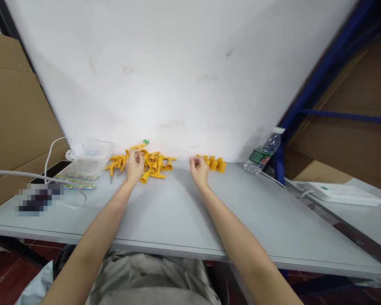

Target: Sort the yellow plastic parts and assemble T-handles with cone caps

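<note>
My left hand (135,166) is at the left part of a pile of yellow plastic corkscrew parts. Its fingers are pinched beside a yellow T-shaped handle (138,146); what they grip is hidden. In the pile lie yellow cup-shaped pieces (144,178) and more T-handles, some with metal spirals (111,179) sticking out. To the right, my right hand (200,170) has curled fingers at the near left end of a row of yellow cups (221,166) standing close together. A little yellow shows at its fingers, but I cannot tell whether it is held.
Clear plastic bags (93,163), a white cable (47,154) and a blurred dark object (38,201) lie left. A water bottle (263,154) leans on the right, near a white power strip (343,192). Behind the grey table (178,224) rises a white panel (178,76).
</note>
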Demonstrator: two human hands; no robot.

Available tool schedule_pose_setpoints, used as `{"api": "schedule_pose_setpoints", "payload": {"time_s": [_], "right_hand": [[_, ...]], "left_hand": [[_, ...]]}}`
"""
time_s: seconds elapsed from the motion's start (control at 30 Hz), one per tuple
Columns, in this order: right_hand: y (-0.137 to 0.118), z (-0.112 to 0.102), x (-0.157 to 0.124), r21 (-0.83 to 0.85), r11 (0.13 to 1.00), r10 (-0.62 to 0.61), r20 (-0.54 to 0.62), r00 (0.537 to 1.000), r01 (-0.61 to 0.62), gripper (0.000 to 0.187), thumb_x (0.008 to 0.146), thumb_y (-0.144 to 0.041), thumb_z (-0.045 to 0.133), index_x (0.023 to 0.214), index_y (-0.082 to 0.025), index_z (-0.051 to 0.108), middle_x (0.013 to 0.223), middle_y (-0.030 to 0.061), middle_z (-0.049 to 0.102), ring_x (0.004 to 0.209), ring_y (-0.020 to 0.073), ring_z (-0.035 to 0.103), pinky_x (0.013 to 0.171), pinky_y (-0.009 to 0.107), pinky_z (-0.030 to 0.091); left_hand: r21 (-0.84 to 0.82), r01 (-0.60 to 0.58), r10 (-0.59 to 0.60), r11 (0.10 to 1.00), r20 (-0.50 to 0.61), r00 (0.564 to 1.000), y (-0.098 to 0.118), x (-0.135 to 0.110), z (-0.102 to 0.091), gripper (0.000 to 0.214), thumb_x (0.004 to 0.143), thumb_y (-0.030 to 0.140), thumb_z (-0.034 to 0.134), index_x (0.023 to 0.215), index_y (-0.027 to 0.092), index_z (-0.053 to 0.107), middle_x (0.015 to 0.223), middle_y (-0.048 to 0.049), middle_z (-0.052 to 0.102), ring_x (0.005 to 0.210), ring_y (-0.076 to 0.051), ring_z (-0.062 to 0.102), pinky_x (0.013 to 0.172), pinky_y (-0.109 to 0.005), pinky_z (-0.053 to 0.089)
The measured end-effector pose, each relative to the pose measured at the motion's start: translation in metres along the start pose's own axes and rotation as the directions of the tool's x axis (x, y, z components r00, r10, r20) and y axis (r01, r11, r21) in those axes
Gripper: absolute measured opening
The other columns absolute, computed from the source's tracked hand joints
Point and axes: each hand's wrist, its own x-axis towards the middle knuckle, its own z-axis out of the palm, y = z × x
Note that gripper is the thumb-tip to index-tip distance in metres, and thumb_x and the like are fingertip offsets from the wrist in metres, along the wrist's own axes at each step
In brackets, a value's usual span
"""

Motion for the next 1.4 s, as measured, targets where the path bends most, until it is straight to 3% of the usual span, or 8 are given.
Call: {"api": "schedule_pose_setpoints", "payload": {"time_s": [0.17,0.3,0.4,0.63,0.77,0.97,1.2,1.4], "right_hand": [[-0.046,0.031,-0.028,0.339,0.919,0.01,0.49,0.871,-0.201,0.052,0.081,-0.07,0.045,0.077,-0.021,0.06,0.07,0.0024,0.062,0.074,0.0189,0.058,0.076,0.034,0.045],[-0.058,0.04,-0.04,0.473,0.778,0.095,0.562,0.822,-0.413,0.05,0.073,-0.07,0.059,0.075,-0.02,0.063,0.075,0.0018,0.065,0.079,0.0182,0.059,0.077,0.032,0.047],[-0.058,0.037,-0.037,0.513,0.728,0.113,0.564,0.818,-0.454,0.046,0.066,-0.064,0.07,0.079,-0.02,0.064,0.074,0.0005,0.065,0.075,0.0167,0.059,0.072,0.031,0.049],[-0.062,0.026,-0.033,0.42,0.833,0.01,0.639,0.769,-0.361,0.044,0.07,-0.063,0.068,0.082,-0.02,0.064,0.066,-0.0011,0.062,0.052,0.0117,0.051,0.053,0.028,0.047],[-0.063,0.025,-0.037,0.366,0.889,-0.083,0.72,0.689,-0.275,0.042,0.076,-0.061,0.064,0.086,-0.02,0.064,0.068,0.0004,0.063,0.054,0.0141,0.053,0.053,0.029,0.047],[-0.048,0.024,-0.035,0.143,0.974,-0.228,0.641,0.733,0.178,0.031,0.086,-0.042,0.058,0.106,-0.018,0.065,0.1,0.0082,0.072,0.088,0.0217,0.065,0.081,0.035,0.049],[-0.051,0.02,-0.031,-0.262,0.762,-0.351,0.602,0.717,0.592,0.024,0.093,-0.026,0.052,0.112,-0.018,0.064,0.111,0.0132,0.072,0.098,0.0263,0.062,0.093,0.043,0.035],[-0.054,0.018,-0.032,-0.375,0.615,-0.471,0.531,0.705,0.693,0.031,0.097,-0.014,0.036,0.11,-0.022,0.063,0.11,0.0098,0.072,0.1,0.0238,0.058,0.103,0.05,0.022]], "left_hand": [[0.073,-0.391,0.368,0.917,0.222,0.903,0.015,-0.034,0.014,0.018,0.093,0.028,0.043,0.087,0.019,0.057,0.067,-0.0022,0.061,0.065,-0.017,0.061,0.072,-0.032,0.047],[0.021,-0.624,0.553,0.781,0.44,0.707,0.024,-0.051,0.019,0.024,0.095,0.024,0.038,0.095,0.019,0.062,0.077,-0.0063,0.065,0.075,-0.019,0.063,0.072,-0.032,0.047],[-0.005,-0.67,0.59,0.742,0.479,0.65,0.028,-0.052,0.017,0.024,0.095,0.026,0.041,0.103,0.018,0.062,0.087,-0.0084,0.067,0.085,-0.02,0.063,0.076,-0.034,0.047],[0.28,-0.42,0.321,0.863,0.339,0.884,0.017,-0.032,0.003,0.037,0.093,0.02,0.043,0.126,0.022,0.06,0.135,-0.0149,0.056,0.123,-0.029,0.051,0.098,-0.044,0.039],[0.278,-0.386,0.238,0.879,0.445,0.863,0.007,-0.026,-0.003,0.044,0.094,0.017,0.037,0.133,0.026,0.056,0.131,-0.011,0.061,0.117,-0.025,0.057,0.1,-0.042,0.037],[0.206,-0.426,0.269,0.881,0.523,0.809,0.003,-0.025,-0.005,0.046,0.093,0.021,0.043,0.138,0.021,0.05,0.109,-0.0108,0.069,0.104,-0.024,0.062,0.093,-0.035,0.042],[0.288,-0.364,0.156,0.886,0.553,0.818,0.004,-0.026,-0.002,0.031,0.091,0.024,0.049,0.119,0.02,0.063,0.098,-0.01,0.07,0.093,-0.023,0.065,0.088,-0.035,0.043],[0.233,-0.209,0.073,0.95,0.484,0.872,0.009,-0.029,0.002,0.029,0.083,0.024,0.058,0.111,0.021,0.066,0.088,-0.0053,0.072,0.082,-0.021,0.066,0.08,-0.031,0.047]]}}
